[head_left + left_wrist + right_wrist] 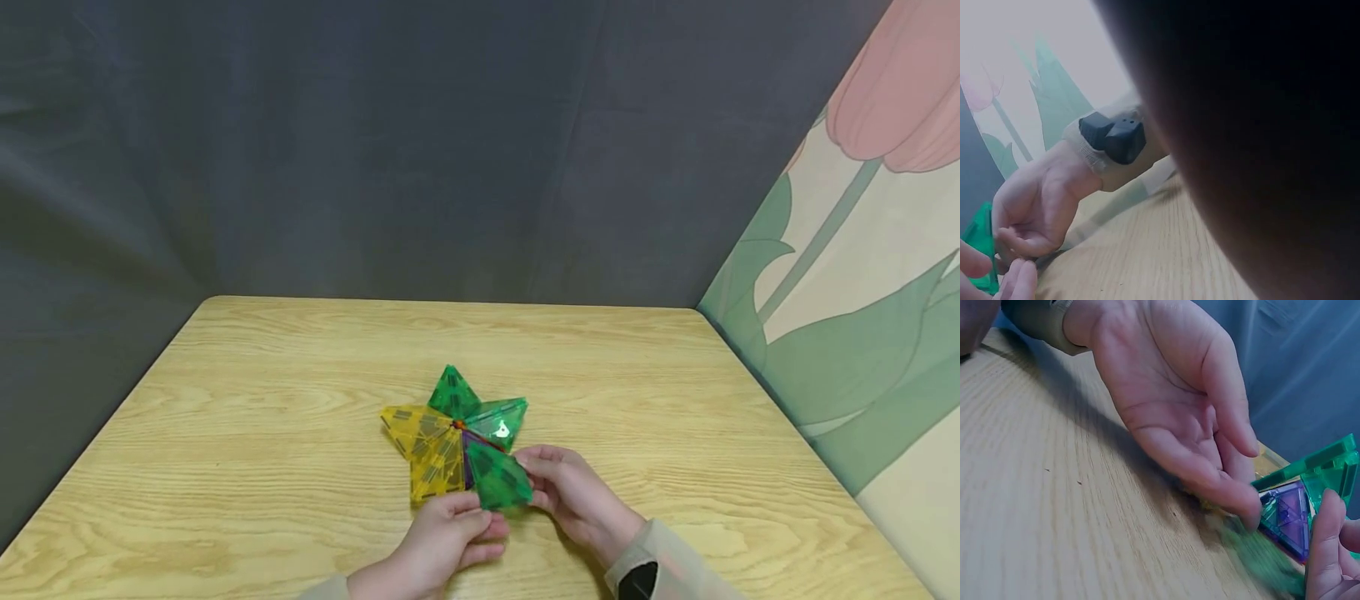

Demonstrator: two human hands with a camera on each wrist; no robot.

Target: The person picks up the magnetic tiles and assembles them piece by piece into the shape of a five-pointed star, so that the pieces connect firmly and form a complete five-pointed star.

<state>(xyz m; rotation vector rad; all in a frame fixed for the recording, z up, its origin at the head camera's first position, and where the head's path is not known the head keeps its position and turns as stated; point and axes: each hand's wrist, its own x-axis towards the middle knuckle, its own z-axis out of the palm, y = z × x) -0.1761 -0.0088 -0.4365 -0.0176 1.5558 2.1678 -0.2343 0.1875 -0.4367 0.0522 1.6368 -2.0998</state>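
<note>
A star of translucent magnetic tiles lies on the wooden table (285, 433). It has yellow tiles (435, 462) at left, green points (453, 392) at the back and right, and a purple triangle tile (1291, 515) inside. At its front right, a green magnetic tile (501, 479) is raised over the purple part. My left hand (446, 542) pinches the near left corner of this green tile between thumb and fingers. My right hand (581, 500) holds its right edge with the fingertips. In the right wrist view my right fingers (1327, 550) overlap the green piece.
A dark curtain (420, 150) hangs behind the table's far edge. At right stands a wall panel (892, 333) with painted tulips. A black wrist device (1124, 140) sits on the right cuff. The left wrist view is largely blocked by a dark shape.
</note>
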